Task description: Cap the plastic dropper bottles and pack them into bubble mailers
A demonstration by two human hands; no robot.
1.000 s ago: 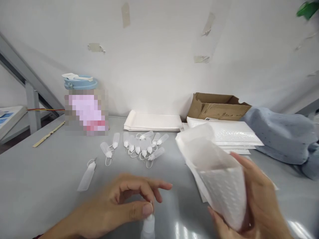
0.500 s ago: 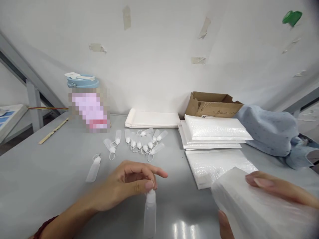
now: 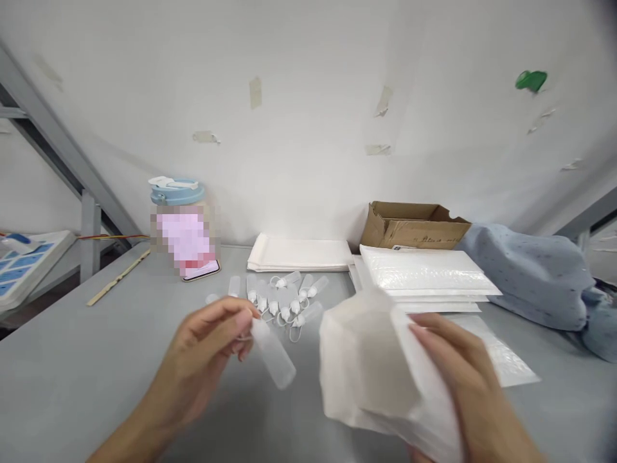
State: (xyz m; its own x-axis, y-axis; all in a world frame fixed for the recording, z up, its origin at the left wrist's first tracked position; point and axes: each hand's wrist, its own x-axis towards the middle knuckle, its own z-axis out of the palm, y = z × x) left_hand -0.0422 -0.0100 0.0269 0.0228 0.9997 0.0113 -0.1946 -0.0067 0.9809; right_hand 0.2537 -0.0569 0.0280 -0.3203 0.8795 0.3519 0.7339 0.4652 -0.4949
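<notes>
Pinched by its cap end in my left hand [image 3: 207, 360] is a small translucent squeeze bottle [image 3: 276, 357], its body tilted down to the right. My right hand [image 3: 467, 379] grips a white padded mailer [image 3: 357, 360] by one side. The mailer's mouth gapes toward the bottle, and the two are apart. Beyond my hands lies a cluster of similar squeeze bottles [image 3: 285, 311] with looped white caps. My left hand hides part of this group.
White bubble mailers [image 3: 429, 273] are stacked at the right, before a cardboard box [image 3: 417, 228]. Flat mailers [image 3: 301, 254] lie by the wall. A phone [image 3: 187, 241] leans on a blue-lidded container [image 3: 177, 191]. Blue cloth [image 3: 530, 273] sits far right, a thin strip [image 3: 118, 278] left.
My left hand has lifted the bottle off the table and turned it cap-up to the left. My right hand has brought the mailer leftward, its opening now spread. The view has tilted up.
</notes>
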